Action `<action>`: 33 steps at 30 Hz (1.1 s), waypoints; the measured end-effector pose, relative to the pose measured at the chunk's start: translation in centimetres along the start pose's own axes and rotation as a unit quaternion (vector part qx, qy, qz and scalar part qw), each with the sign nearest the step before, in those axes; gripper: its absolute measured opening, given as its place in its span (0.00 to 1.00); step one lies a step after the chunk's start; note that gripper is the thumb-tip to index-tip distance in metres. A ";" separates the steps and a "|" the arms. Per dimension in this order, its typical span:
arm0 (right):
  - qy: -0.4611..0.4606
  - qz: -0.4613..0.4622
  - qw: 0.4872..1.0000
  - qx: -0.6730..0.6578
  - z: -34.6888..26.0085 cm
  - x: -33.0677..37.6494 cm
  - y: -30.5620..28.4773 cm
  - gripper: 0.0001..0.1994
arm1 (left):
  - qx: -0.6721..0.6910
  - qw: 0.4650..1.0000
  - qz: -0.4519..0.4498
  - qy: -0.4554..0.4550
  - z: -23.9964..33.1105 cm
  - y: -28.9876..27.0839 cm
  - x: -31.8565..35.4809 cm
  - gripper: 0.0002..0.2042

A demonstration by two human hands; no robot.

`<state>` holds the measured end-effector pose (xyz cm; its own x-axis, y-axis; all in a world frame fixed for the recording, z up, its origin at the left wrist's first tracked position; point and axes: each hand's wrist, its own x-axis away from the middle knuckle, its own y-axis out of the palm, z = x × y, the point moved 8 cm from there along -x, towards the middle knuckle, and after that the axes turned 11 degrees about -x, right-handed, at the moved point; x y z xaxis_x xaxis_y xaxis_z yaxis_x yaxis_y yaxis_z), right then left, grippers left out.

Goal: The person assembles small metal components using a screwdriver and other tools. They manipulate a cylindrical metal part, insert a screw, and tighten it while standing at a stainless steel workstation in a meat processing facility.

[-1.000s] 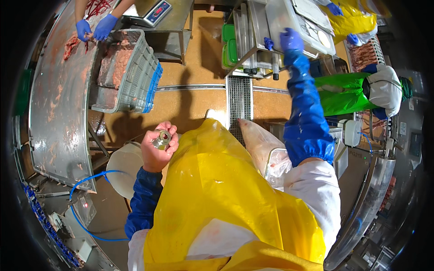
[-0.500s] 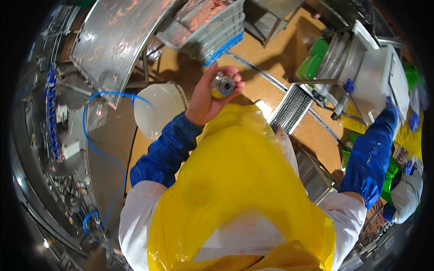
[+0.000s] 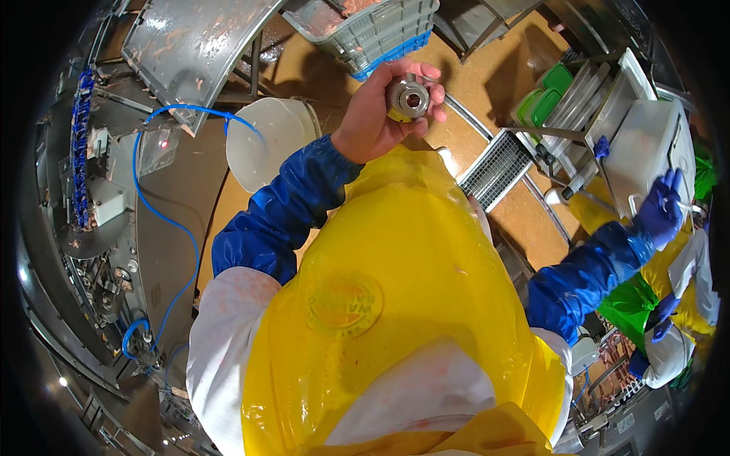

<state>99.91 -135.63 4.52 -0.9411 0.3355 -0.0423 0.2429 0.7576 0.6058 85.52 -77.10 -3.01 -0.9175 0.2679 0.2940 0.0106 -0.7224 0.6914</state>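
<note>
Steel tabletop (image 3: pixel 201 53) at upper left, grey crate (image 3: pixel 388 34) beside it. White bucket (image 3: pixel 249 169) just left of the near sleeve, blue hose (image 3: pixel 182 107) looping over to it. Floor grate (image 3: pixel 498 171) between the hands. Bare left hand (image 3: pixel 372 118) curled round a metal fitting (image 3: pixel 408 99), held out past the apron. Gloved right hand (image 3: pixel 659 213), fingers partly spread, near a white bin (image 3: pixel 642 144); whether it grips anything, I can't tell.
</note>
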 end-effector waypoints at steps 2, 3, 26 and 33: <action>0.077 -0.146 0.968 -0.190 4.5 2.2 3.6 0.32 | -0.019 1.000 -0.020 0.014 0.3 0.4 0.1 0.17; 0.186 -0.263 0.901 -0.291 7.3 4.2 6.7 0.30 | -0.027 0.999 -0.018 0.026 0.5 0.3 0.2 0.17; 0.172 -0.392 0.818 0.383 23.9 30.2 27.9 0.06 | -0.068 0.988 0.138 0.012 -2.1 -4.8 5.5 0.26; 0.080 -0.426 0.781 0.450 25.6 35.7 28.8 0.06 | -0.005 0.991 0.132 0.009 -4.4 -4.9 5.4 0.19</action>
<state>79.30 -87.49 0.08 -0.8515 -0.5240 0.0178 -0.4875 0.7788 -0.3948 78.72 -74.94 -7.71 -0.8901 0.0576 0.4520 0.2475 -0.7717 0.5858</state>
